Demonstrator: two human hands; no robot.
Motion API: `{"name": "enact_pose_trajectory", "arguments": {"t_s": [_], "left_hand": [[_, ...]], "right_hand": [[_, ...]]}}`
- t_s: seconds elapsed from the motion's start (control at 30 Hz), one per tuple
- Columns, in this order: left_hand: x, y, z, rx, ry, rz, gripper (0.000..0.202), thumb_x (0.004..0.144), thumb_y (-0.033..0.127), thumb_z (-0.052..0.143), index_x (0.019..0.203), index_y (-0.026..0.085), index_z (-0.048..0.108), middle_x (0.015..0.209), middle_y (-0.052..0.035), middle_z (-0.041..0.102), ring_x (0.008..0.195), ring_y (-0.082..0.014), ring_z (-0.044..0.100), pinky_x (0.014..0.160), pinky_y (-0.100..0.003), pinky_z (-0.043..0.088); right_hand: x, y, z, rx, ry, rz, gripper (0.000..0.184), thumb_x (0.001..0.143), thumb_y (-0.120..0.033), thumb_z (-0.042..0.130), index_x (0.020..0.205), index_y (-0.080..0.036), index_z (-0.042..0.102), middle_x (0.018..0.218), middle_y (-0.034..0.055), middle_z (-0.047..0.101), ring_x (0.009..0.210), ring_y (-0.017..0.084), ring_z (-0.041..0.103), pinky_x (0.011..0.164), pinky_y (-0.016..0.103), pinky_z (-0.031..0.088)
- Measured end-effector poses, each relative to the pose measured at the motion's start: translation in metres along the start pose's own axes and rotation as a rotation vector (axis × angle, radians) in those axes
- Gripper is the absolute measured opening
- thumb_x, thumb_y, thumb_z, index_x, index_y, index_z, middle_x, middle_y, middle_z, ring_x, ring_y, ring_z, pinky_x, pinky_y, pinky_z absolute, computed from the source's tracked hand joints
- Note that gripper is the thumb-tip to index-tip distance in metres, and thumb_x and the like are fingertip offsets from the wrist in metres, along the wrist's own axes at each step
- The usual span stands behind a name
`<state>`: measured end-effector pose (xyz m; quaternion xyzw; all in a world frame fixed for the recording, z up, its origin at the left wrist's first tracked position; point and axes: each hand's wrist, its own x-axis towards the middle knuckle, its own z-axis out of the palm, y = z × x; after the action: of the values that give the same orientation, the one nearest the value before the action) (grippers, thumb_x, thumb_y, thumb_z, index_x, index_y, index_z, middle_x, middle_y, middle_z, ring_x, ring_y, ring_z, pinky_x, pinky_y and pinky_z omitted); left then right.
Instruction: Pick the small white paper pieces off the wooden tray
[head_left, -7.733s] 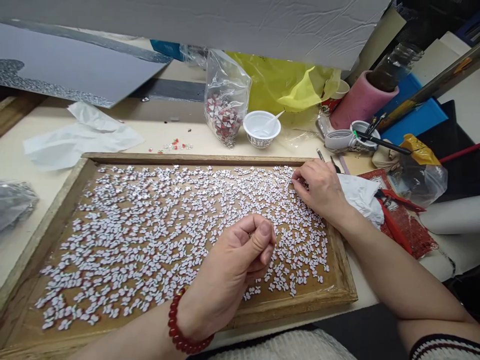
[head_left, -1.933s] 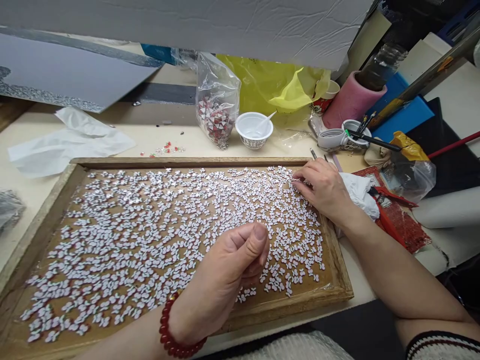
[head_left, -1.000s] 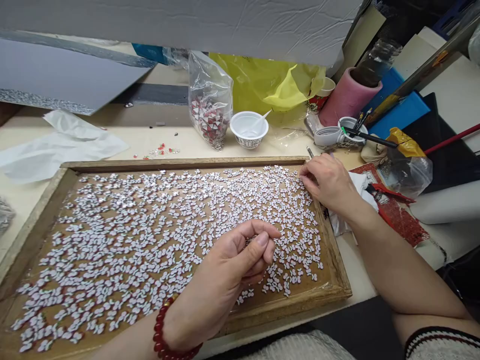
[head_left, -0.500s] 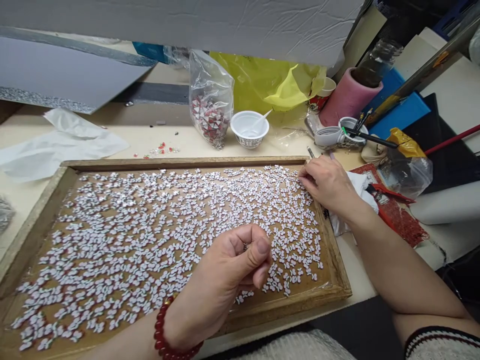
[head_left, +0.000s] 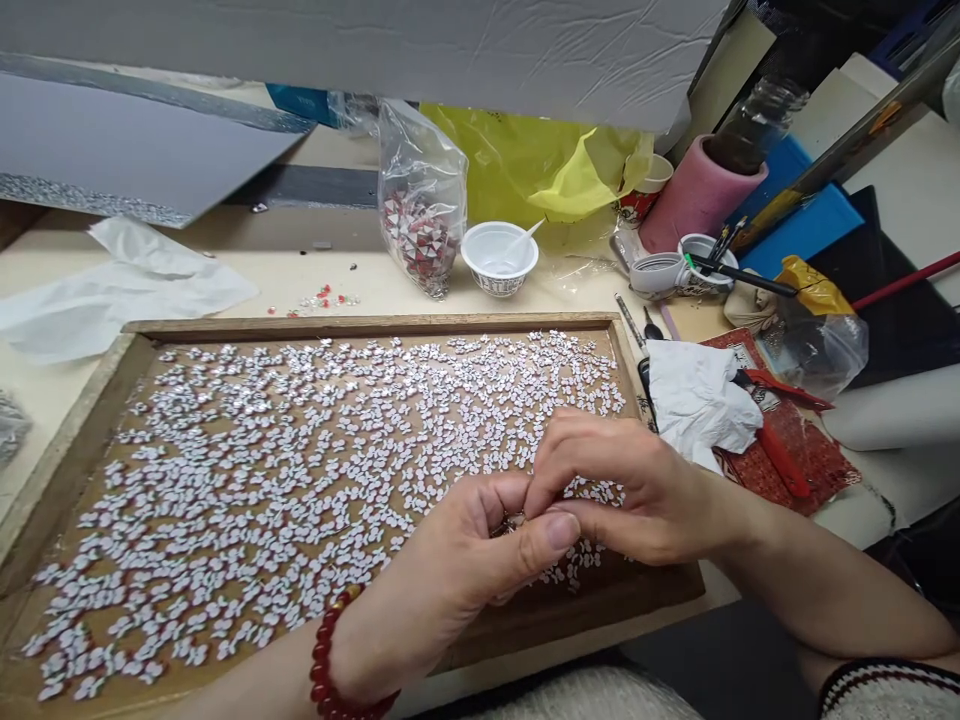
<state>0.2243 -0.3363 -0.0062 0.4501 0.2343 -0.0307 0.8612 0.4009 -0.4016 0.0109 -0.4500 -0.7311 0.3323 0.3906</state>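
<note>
Above the near right part of a shallow wooden tray [head_left: 367, 324], my two hands meet. My left hand [head_left: 480, 540], with a red bead bracelet [head_left: 324, 660] at its wrist, is curled around a few small metallic-looking pieces [head_left: 508, 524] that I cannot make out fully. The fingers of my right hand [head_left: 622, 490] are pinched together at the opening of the left fist; whatever lies between their tips is hidden. Across the tray floor lie many small white cherry-shaped pieces [head_left: 300, 480] with red and green edges.
Behind the tray stand a clear bag of red-and-silver pieces [head_left: 421, 235] and a white bowl with a spoon [head_left: 499, 250]. To the right are a crumpled tissue [head_left: 697, 400], red-handled pliers [head_left: 784, 460], a pink roll [head_left: 701, 195] and cups holding tools [head_left: 705, 260].
My right hand has moved from the tray's far right corner back toward me, to my left hand. My left hand stays closed, nearly in the same place.
</note>
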Motion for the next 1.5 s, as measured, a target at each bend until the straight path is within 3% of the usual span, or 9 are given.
{"name": "enact_pose_trajectory", "arguments": {"t_s": [0.23,0.3,0.4,0.47,0.53,0.87,1.13,1.33,1.5], "left_hand": [[0.001,-0.003,0.001,-0.142,0.049,0.023,0.038,0.081,0.050,0.065,0.068,0.017,0.050,0.053,0.0085,0.032,0.047,-0.0059,0.019,0.044,-0.023,0.013],[0.001,-0.003,0.001,-0.250,0.074,0.054,0.033,0.088,0.045,0.057,0.071,0.017,0.052,0.056,0.0071,0.035,0.049,-0.0066,0.020,0.045,-0.022,0.016],[0.001,-0.003,0.002,-0.367,0.133,0.054,0.017,0.093,0.027,0.051,0.082,0.017,0.058,0.066,0.0042,0.045,0.052,-0.0067,0.023,0.047,-0.020,0.020],[0.001,-0.002,0.003,-0.391,0.183,0.053,0.011,0.093,0.019,0.050,0.089,0.017,0.059,0.071,0.0033,0.048,0.054,-0.0064,0.025,0.048,-0.019,0.022],[0.000,-0.002,0.003,-0.380,0.193,0.054,0.010,0.093,0.020,0.051,0.092,0.017,0.060,0.071,0.0033,0.049,0.054,-0.0064,0.024,0.048,-0.019,0.022],[0.000,-0.001,0.002,-0.248,0.157,0.048,0.029,0.092,0.041,0.052,0.073,0.018,0.056,0.052,0.0063,0.038,0.048,-0.0079,0.020,0.045,-0.023,0.014],[0.000,-0.004,0.000,-0.205,0.160,0.018,0.023,0.091,0.040,0.056,0.085,0.019,0.065,0.059,0.0063,0.026,0.053,-0.0095,0.017,0.047,-0.024,0.015],[0.000,-0.001,0.003,-0.307,0.199,0.081,0.023,0.093,0.032,0.052,0.101,0.016,0.068,0.075,0.0022,0.044,0.057,-0.0069,0.026,0.049,-0.022,0.020],[-0.001,0.001,0.003,-0.288,0.198,0.080,0.015,0.092,0.028,0.057,0.104,0.020,0.062,0.074,0.0035,0.051,0.055,-0.0062,0.025,0.050,-0.022,0.019]], "right_hand": [[-0.001,0.006,-0.008,0.162,0.015,0.080,0.005,0.086,-0.019,0.060,0.083,-0.015,0.061,0.076,0.0033,0.064,0.073,0.011,0.058,0.068,0.026,0.050],[-0.002,0.013,-0.022,-0.048,0.169,0.142,0.005,0.086,-0.019,0.059,0.082,-0.016,0.061,0.077,0.0023,0.063,0.072,0.011,0.057,0.066,0.026,0.048],[-0.008,0.032,-0.046,-0.685,0.410,0.284,0.009,0.086,-0.017,0.058,0.077,-0.018,0.060,0.078,0.0045,0.063,0.076,0.017,0.055,0.071,0.033,0.043],[-0.011,0.048,-0.058,-0.985,0.321,0.400,0.010,0.083,-0.016,0.058,0.074,-0.018,0.059,0.077,0.0065,0.063,0.079,0.021,0.053,0.073,0.037,0.040],[-0.014,0.060,-0.063,-1.104,0.229,0.454,0.010,0.082,-0.015,0.056,0.074,-0.019,0.060,0.077,0.0066,0.064,0.080,0.023,0.053,0.073,0.037,0.039],[-0.015,0.068,-0.059,-1.162,0.176,0.440,0.011,0.083,-0.014,0.055,0.075,-0.019,0.061,0.079,0.0068,0.067,0.081,0.023,0.055,0.074,0.036,0.038],[-0.015,0.070,-0.059,-1.162,0.177,0.428,0.013,0.083,-0.015,0.054,0.073,-0.019,0.061,0.078,0.0068,0.066,0.080,0.023,0.054,0.074,0.036,0.038],[-0.015,0.068,-0.059,-1.136,0.165,0.458,0.014,0.084,-0.015,0.054,0.073,-0.019,0.062,0.078,0.0064,0.066,0.080,0.022,0.054,0.074,0.035,0.039],[-0.015,0.062,-0.062,-1.082,0.185,0.456,0.010,0.083,-0.017,0.057,0.078,-0.018,0.065,0.080,0.0064,0.067,0.081,0.022,0.055,0.073,0.035,0.040]]}}
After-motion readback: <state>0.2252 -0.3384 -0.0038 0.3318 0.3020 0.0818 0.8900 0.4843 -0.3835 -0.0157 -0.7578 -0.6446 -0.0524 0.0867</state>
